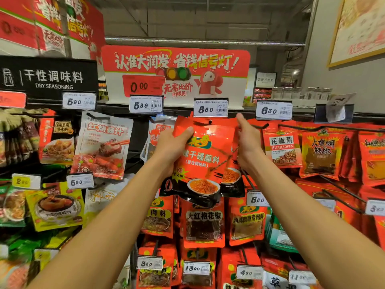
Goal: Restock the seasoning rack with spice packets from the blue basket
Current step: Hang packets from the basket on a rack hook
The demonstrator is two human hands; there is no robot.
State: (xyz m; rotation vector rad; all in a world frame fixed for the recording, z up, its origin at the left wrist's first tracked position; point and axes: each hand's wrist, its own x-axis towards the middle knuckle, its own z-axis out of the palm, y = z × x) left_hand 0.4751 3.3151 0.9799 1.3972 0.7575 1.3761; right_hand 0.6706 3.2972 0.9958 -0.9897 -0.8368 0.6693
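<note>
A large red spice packet (208, 155) with a bowl of chili powder printed on it is raised against the seasoning rack (133, 126), under the 8.60 price tag (210, 108). My left hand (173, 144) grips its upper left edge, thumb across the front. My right hand (248, 140) holds its upper right edge, index finger pointing up. The packet's hang hole sits at the black peg tip (210, 122). More packets of the same kind hang behind it. The blue basket is out of view.
Hanging packets fill the pegs on every side: a white and red sauce pouch (102, 147) to the left, red pepper packets (282, 149) to the right, more red packets (204, 224) below. Bare black pegs (341, 192) jut out at the right. A red promotional sign (177, 74) stands above.
</note>
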